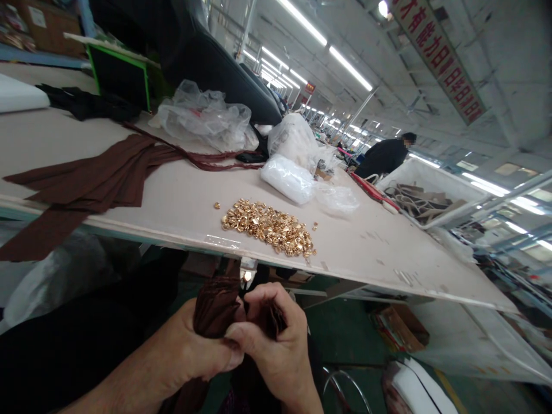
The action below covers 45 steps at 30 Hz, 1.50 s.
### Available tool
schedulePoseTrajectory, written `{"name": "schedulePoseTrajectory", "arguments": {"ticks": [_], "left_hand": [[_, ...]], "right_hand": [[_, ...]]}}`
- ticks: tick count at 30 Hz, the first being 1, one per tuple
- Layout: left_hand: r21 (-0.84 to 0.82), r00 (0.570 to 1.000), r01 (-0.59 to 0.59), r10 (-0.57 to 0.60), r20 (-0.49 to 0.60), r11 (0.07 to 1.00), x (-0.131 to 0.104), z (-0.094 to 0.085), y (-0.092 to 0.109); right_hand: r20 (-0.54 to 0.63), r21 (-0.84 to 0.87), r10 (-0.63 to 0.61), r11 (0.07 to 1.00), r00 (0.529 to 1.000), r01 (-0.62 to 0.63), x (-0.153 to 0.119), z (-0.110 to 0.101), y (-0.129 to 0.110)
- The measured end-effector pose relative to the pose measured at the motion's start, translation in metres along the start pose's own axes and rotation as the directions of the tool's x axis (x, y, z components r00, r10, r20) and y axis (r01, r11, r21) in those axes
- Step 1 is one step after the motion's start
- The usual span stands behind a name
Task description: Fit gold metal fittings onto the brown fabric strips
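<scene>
Both hands are close together just below the table's front edge. My left hand (202,345) is closed around a folded bundle of dark brown fabric strips (218,305). Thumb and fingers of my right hand (276,339) pinch the brown strips from the other side, partly hiding them. Right behind the hands, a small metal fitting (248,270) at the table edge has a shiny gold spot on it. On the table beyond lies a heap of small gold metal pieces (267,227), with a few loose ones beside it.
More brown strips (95,175) hang over the table's (181,210) left edge. Clear plastic bags (207,118) and a white plastic packet (288,178) lie behind the heap. A white bin (452,184) holds strap-like pieces. A person (383,158) stands farther back.
</scene>
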<state>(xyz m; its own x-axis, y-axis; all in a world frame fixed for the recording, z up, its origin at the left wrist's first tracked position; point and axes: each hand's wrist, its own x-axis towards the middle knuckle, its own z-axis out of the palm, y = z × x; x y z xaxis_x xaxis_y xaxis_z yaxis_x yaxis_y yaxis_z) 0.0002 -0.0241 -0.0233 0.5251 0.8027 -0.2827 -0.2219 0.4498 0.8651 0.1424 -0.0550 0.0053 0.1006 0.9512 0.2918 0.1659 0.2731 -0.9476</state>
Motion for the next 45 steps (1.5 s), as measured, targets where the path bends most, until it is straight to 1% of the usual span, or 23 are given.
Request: {"name": "schedulePoseTrajectory", "arguments": {"ticks": [5, 8, 11, 14, 16, 18, 20, 22, 23, 25, 27, 30, 32, 33, 35, 37, 39, 40, 41, 43, 45], "left_hand": [[0.029, 1.000, -0.025, 0.025, -0.015, 0.999, -0.002, 0.004, 0.003], [0.037, 1.000, -0.025, 0.025, -0.009, 0.999, -0.003, 0.006, 0.006], [0.093, 0.999, -0.029, 0.032, -0.028, 0.995, -0.004, 0.008, 0.008], [0.129, 0.999, -0.022, 0.027, -0.039, 0.991, -0.005, 0.006, 0.010], [0.111, 1.000, -0.007, 0.008, -0.011, 0.994, -0.005, 0.004, 0.011], [0.078, 1.000, -0.001, 0.000, 0.014, 0.997, -0.006, 0.001, 0.012], [0.053, 1.000, -0.004, 0.003, 0.024, 0.999, -0.006, 0.000, 0.013], [0.049, 1.000, -0.007, 0.007, 0.015, 0.999, -0.006, 0.000, 0.013], [0.057, 1.000, -0.012, 0.012, 0.007, 0.998, -0.006, 0.001, 0.012], [0.091, 0.999, -0.028, 0.029, -0.013, 0.995, -0.006, 0.003, 0.011], [0.111, 0.998, -0.046, 0.050, -0.031, 0.993, -0.006, 0.004, 0.008], [0.052, 0.999, -0.045, 0.046, -0.012, 0.998, -0.006, 0.002, 0.004], [-0.008, 1.000, -0.025, 0.025, -0.006, 1.000, -0.006, -0.001, 0.002], [-0.032, 1.000, -0.013, 0.013, -0.007, 0.999, -0.006, -0.003, 0.001], [-0.080, 1.000, -0.011, 0.009, -0.022, 0.997, -0.006, -0.004, 0.001], [-0.163, 0.997, 0.012, -0.024, -0.073, 0.987, -0.006, -0.004, 0.003], [-0.250, 0.984, 0.046, -0.087, -0.158, 0.967, -0.007, -0.004, 0.005], [-0.261, 0.973, 0.051, -0.107, -0.205, 0.964, -0.007, -0.005, 0.006], [-0.234, 0.965, 0.045, -0.103, -0.241, 0.971, -0.007, -0.005, 0.007], [-0.080, 0.963, -0.009, -0.013, -0.270, 0.997, -0.007, -0.008, 0.008], [0.099, 0.965, -0.047, 0.071, -0.253, 0.994, -0.007, -0.010, 0.009]], "right_hand": [[0.038, -0.073, -0.049, 0.996, 0.998, 0.052, 0.001, -0.001, 0.000], [0.043, -0.062, -0.041, 0.997, 0.998, 0.044, 0.000, -0.001, 0.000], [0.025, -0.024, -0.030, 0.999, 0.999, 0.030, 0.000, -0.002, 0.002], [0.047, -0.044, -0.086, 0.995, 0.995, 0.088, 0.001, -0.002, 0.004], [0.059, -0.056, -0.109, 0.992, 0.992, 0.113, 0.001, -0.002, 0.004], [0.046, -0.029, -0.074, 0.997, 0.996, 0.075, 0.000, 0.000, 0.003], [0.025, 0.020, -0.008, 1.000, 1.000, 0.007, -0.001, 0.001, 0.002], [0.007, 0.067, 0.041, 0.997, 0.999, -0.042, -0.002, 0.002, 0.002], [0.004, 0.080, 0.046, 0.996, 0.999, -0.046, -0.002, 0.002, 0.002], [0.006, 0.074, 0.017, 0.997, 1.000, -0.018, -0.002, 0.002, 0.003], [0.023, 0.030, -0.040, 0.999, 0.999, 0.039, -0.001, 0.001, 0.003], [0.023, 0.003, -0.100, 0.995, 0.995, 0.100, -0.001, 0.000, 0.003], [-0.004, 0.050, -0.061, 0.997, 0.998, 0.061, -0.001, 0.001, 0.003], [-0.022, 0.085, -0.009, 0.996, 1.000, 0.011, -0.002, 0.001, 0.004], [-0.039, 0.183, 0.149, 0.973, 0.988, -0.140, -0.003, 0.002, 0.005], [-0.016, 0.295, 0.315, 0.908, 0.949, -0.296, -0.004, 0.003, 0.008], [0.009, 0.352, 0.428, 0.845, 0.904, -0.404, -0.003, 0.003, 0.011], [0.006, 0.345, 0.454, 0.835, 0.891, -0.428, -0.003, 0.003, 0.011], [-0.008, 0.311, 0.457, 0.846, 0.889, -0.432, -0.003, 0.003, 0.011], [-0.036, 0.205, 0.408, 0.896, 0.912, -0.393, -0.003, 0.002, 0.009], [-0.044, 0.091, 0.324, 0.943, 0.945, -0.319, -0.003, 0.001, 0.007]]}}
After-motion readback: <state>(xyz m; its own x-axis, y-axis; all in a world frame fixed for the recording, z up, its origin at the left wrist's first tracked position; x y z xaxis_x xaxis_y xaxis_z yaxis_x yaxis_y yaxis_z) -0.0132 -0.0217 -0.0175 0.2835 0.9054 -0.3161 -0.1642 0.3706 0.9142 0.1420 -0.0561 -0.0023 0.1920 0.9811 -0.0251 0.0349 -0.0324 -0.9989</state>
